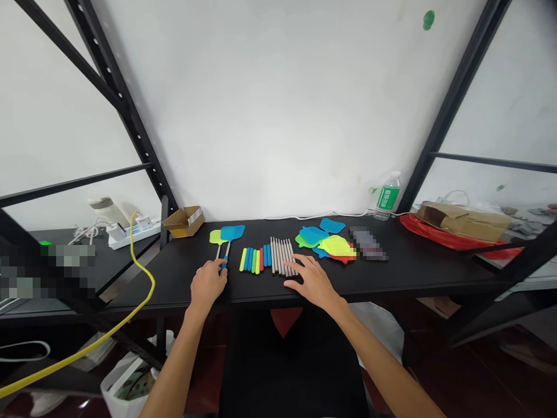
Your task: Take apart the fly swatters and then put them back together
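My left hand (209, 282) is closed at the handle end of a blue fly swatter (232, 233), which lies on the black table with its head pointing away. Just left of it lies a yellow-green fly swatter (215, 237), its lower end hidden behind that hand. My right hand (312, 280) has its fingers spread, with fingertips over the right end of a row of silver metal rods (281, 255). Left of the rods, several coloured handle grips (253, 260) in yellow, blue, green and red lie side by side. Loose swatter heads (314, 235) overlap in a pile beyond my right hand.
A small open cardboard box (183, 223) stands at the back left, and a water bottle (388, 197) at the back right. A yellow cable (145, 290) hangs at left near a power strip (134, 233). Black metal posts (456, 98) flank the table.
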Tool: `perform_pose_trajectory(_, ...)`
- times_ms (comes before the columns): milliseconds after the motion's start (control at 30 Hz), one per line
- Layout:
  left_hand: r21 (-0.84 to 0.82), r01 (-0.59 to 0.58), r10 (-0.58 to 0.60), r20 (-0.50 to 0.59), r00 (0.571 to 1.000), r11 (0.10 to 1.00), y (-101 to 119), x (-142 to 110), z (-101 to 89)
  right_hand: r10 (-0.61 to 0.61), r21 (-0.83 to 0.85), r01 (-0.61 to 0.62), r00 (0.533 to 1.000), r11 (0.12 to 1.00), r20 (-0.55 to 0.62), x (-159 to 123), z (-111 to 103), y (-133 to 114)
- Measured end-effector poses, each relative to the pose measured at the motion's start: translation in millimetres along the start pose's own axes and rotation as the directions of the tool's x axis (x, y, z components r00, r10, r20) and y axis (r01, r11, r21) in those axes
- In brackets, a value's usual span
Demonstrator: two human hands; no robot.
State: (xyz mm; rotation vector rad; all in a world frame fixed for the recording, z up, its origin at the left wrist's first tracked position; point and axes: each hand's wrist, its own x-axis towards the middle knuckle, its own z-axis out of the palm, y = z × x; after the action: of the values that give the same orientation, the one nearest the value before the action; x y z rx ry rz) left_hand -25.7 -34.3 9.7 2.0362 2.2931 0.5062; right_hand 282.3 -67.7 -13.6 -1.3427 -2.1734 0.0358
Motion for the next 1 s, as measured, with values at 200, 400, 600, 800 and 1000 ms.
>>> perform_pose_trajectory(200,-0.015,-0.002,0.002,-0.003,1.000,1.000,-2,1,1.6,-0.036,0.023,0.033,0.988,0.999,0.149,23,10,8)
perform_pose_trajectory(400,-0.002,-0.002,0.002,-0.002,1.000,1.000,-2,0,0.5,-0.103,0.103,0.084,0.974,0.991,0.200,32,18,15)
perform_pose_trajectory(600,-0.016,0.003,-0.003,-0.013,1.000,1.000,-3,0,1.6,-0.088,0.185,0.067,0.990,0.980,0.109,28,18,11)
perform_pose_trajectory(800,-0.022,0.006,-0.006,-0.015,1.000,1.000,-3,-2,1.1,-0.062,0.308,0.029,0.993,0.951,0.099,22,12,13)
perform_pose_trajectory(1000,-0.028,0.001,-0.001,-0.006,1.000,1.000,-4,-2,0.2,-0.027,0.376,-0.028,0.990,0.926,0.139,27,16,19)
